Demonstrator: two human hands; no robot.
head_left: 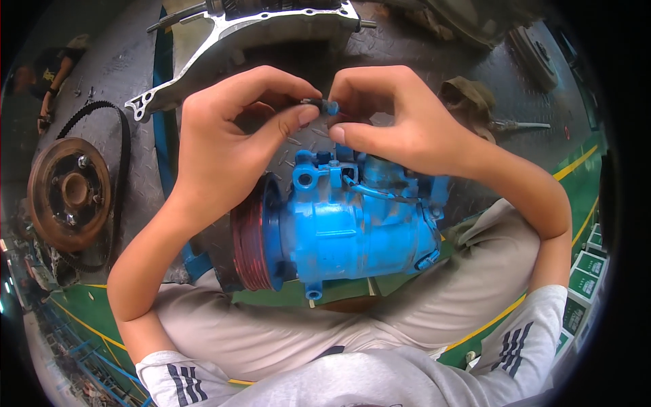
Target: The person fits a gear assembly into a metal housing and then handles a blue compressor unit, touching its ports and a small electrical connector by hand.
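Above the blue compressor (339, 237), both hands meet at a small dark part with a blue end (331, 108). My left hand (224, 129) pinches its dark side between thumb and index finger. At the blue end, the curled fingers and thumb of my right hand (413, 129) close in; their exact contact is partly hidden. The part is too small to tell its kind. Below, the compressor lies on its side between my legs, its grooved pulley (251, 241) with reddish grooves facing left. A short cable (380, 192) runs along its top.
A metal housing (224, 34) stands at the far side of the dark metal tabletop (146, 68). To the left are a rusty round pulley (71, 193) and a black toothed belt (123, 156). A brown cloth-like item (468, 98) lies right. Another person (57, 71) is far left.
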